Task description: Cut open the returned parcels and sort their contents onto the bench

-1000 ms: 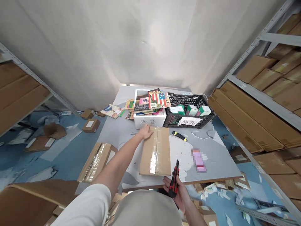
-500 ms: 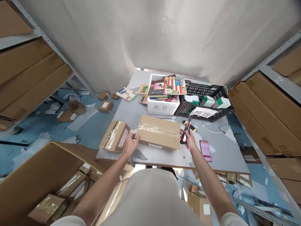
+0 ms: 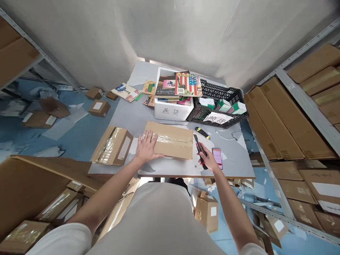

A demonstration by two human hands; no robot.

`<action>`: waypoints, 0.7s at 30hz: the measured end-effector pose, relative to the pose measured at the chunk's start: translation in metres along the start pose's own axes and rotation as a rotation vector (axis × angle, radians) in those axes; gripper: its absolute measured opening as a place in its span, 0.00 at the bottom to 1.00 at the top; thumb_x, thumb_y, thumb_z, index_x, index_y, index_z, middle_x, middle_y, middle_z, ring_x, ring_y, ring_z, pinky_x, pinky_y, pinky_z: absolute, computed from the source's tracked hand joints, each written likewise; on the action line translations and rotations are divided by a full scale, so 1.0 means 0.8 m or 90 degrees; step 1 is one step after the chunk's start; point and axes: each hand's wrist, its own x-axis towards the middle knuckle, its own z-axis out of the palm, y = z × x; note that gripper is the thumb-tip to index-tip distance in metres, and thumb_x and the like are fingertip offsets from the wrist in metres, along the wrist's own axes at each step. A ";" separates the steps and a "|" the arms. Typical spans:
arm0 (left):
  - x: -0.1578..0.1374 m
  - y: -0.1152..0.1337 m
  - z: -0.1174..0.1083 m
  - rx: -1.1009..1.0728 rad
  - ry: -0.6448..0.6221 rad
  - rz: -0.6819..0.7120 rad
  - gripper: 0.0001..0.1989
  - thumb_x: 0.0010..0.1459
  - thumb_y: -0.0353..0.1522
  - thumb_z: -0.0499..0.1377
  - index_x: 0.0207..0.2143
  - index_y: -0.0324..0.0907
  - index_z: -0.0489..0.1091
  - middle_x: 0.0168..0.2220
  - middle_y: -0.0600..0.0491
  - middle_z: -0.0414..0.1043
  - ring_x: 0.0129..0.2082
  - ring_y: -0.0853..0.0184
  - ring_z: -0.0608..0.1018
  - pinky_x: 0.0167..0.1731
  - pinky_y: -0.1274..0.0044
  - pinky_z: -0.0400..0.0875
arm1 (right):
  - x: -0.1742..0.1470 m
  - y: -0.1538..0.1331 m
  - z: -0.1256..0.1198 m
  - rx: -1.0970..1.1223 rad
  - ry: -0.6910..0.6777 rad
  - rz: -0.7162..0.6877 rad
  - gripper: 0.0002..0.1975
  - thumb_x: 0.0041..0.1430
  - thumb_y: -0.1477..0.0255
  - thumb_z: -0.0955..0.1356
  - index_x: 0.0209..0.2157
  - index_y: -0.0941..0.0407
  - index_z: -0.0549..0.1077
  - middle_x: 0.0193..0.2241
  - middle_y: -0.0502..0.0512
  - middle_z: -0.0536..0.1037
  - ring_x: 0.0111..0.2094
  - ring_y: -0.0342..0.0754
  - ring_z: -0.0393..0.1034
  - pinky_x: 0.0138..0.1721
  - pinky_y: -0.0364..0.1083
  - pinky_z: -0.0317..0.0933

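Observation:
A taped cardboard box [image 3: 172,143] lies in the middle of the table, with shiny clear tape along its top. My left hand [image 3: 147,148] rests with fingers spread on the box's left end. In my right hand [image 3: 208,158] is a red and black utility knife [image 3: 199,151], held just right of the box and pointing away from me. Behind it lies a yellow and black utility knife [image 3: 202,132]. A phone with a pink screen [image 3: 217,157] sits beside my right hand. Left of my left hand stands a second taped box [image 3: 111,146].
A white foam box [image 3: 172,111] piled with magazines [image 3: 188,84] stands at the back, beside a black crate [image 3: 204,118] holding green and white boxes. Loose booklets [image 3: 126,92] lie at the back left. Cardboard-laden shelves [image 3: 276,120] stand on the right; cartons and paper litter the floor.
My left hand has gone from gripping the box's left corner to lying spread on its top. The knife in my right hand has come lower, nearer the table. The camera view has shifted.

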 end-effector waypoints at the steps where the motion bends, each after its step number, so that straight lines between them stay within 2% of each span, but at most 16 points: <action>1: -0.002 0.000 0.000 0.002 -0.001 -0.003 0.58 0.42 0.63 0.55 0.66 0.36 0.51 0.68 0.33 0.45 0.68 0.42 0.47 0.62 0.50 0.36 | -0.001 0.000 -0.001 -0.001 -0.002 0.001 0.40 0.54 0.58 0.68 0.66 0.47 0.53 0.40 0.54 0.76 0.18 0.37 0.66 0.16 0.40 0.62; 11: -0.004 0.000 -0.003 -0.010 -0.008 -0.020 0.58 0.42 0.64 0.54 0.66 0.36 0.51 0.68 0.34 0.45 0.67 0.41 0.49 0.62 0.52 0.38 | 0.003 -0.009 0.001 -0.081 0.009 0.001 0.37 0.58 0.59 0.65 0.67 0.48 0.51 0.33 0.50 0.74 0.18 0.36 0.62 0.17 0.40 0.63; 14: -0.005 0.001 -0.003 -0.021 -0.009 -0.028 0.57 0.42 0.63 0.55 0.66 0.36 0.52 0.68 0.34 0.45 0.67 0.41 0.48 0.61 0.52 0.39 | -0.001 -0.018 -0.004 -0.099 -0.029 0.034 0.36 0.59 0.62 0.65 0.67 0.48 0.52 0.31 0.49 0.73 0.17 0.37 0.63 0.15 0.39 0.61; 18: -0.005 0.001 -0.003 -0.057 -0.014 -0.037 0.57 0.39 0.61 0.59 0.66 0.38 0.53 0.68 0.35 0.44 0.68 0.41 0.46 0.59 0.54 0.47 | 0.001 -0.035 -0.023 -0.121 -0.117 0.084 0.34 0.57 0.66 0.67 0.65 0.47 0.56 0.29 0.47 0.72 0.16 0.37 0.65 0.14 0.38 0.59; 21: -0.001 0.002 -0.003 -0.085 -0.028 -0.046 0.56 0.39 0.60 0.60 0.65 0.40 0.53 0.68 0.36 0.44 0.68 0.40 0.43 0.57 0.55 0.52 | 0.008 -0.044 -0.035 -0.139 -0.126 0.089 0.34 0.56 0.69 0.68 0.64 0.46 0.59 0.26 0.45 0.72 0.15 0.36 0.63 0.14 0.37 0.58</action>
